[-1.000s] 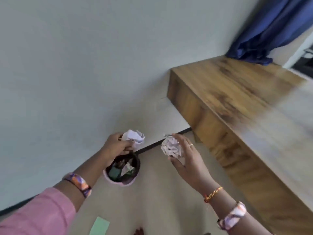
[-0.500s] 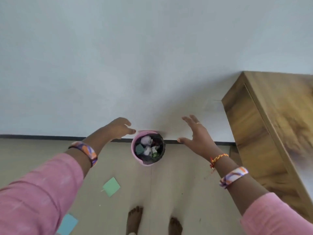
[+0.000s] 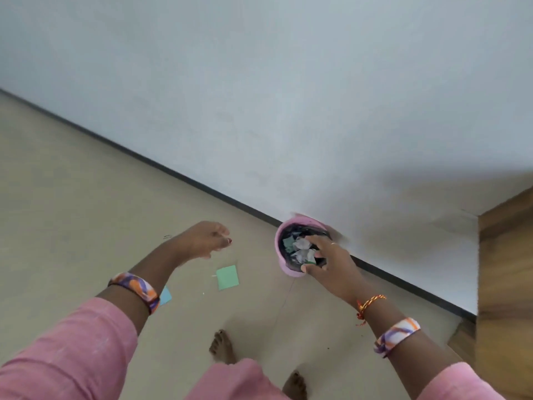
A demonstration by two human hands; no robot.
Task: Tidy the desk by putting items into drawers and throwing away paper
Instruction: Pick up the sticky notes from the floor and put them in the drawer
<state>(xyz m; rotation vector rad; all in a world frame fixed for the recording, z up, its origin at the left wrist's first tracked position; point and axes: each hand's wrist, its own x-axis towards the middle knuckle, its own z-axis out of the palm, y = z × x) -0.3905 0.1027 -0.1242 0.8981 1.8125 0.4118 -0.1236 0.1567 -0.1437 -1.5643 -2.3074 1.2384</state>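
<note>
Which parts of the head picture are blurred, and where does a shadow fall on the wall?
Head view: the left hand is smeared by motion at its fingers; the far rim of the round pink waste bin is also smeared; the right hand is fairly sharp; a soft grey shadow lies on the white wall above the brown wooden desk; the straight skirting line runs tilted across the frame.

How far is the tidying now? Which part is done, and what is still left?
Done: crumpled paper lies in the pink bin. In hand: nothing; the right hand is over the bin and the left hand is open. Left: a green note and a blue note lie on the floor. The desk top and drawers are out of view.
</note>
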